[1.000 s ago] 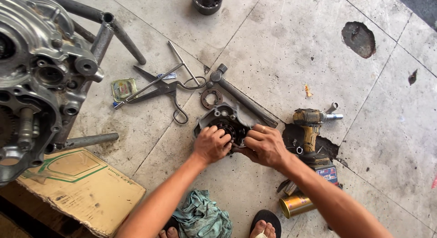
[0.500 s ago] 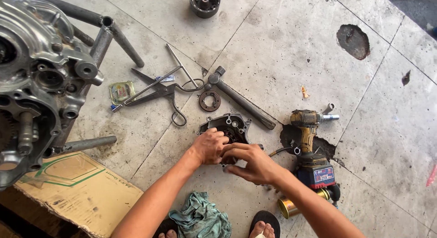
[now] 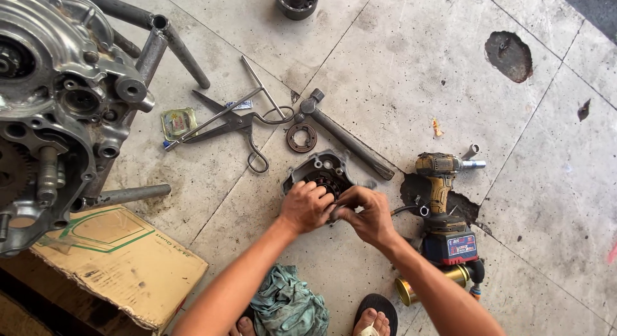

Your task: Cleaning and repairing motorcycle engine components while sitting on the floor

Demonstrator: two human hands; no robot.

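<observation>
Grey concrete slabs (image 3: 398,66), stained and chipped, make up the floor; a dark metal engine cover (image 3: 319,172) lies flat on it, and everything else is placed from that cover. Both hands meet at its near edge: the left hand (image 3: 306,206) rests on its toothed centre with fingers curled down onto the metal, gripping it; the right hand (image 3: 365,214) is just beside it, its fingertips pinched together on some small part too hidden to make out. Just beyond the cover lie a rusty ring (image 3: 301,137) and a hammer (image 3: 344,135), whose handle runs down past the cover's right side; further left of the ring lies a pair of long-handled shears (image 3: 225,123). Right of the cover stands a yellow cordless impact driver (image 3: 443,201) with a blue battery; well to the left sits a large silver engine block (image 3: 58,111) on a tube frame, with a flattened cardboard box (image 3: 109,259) below it; a green rag (image 3: 287,305) is bunched near the person's feet.
</observation>
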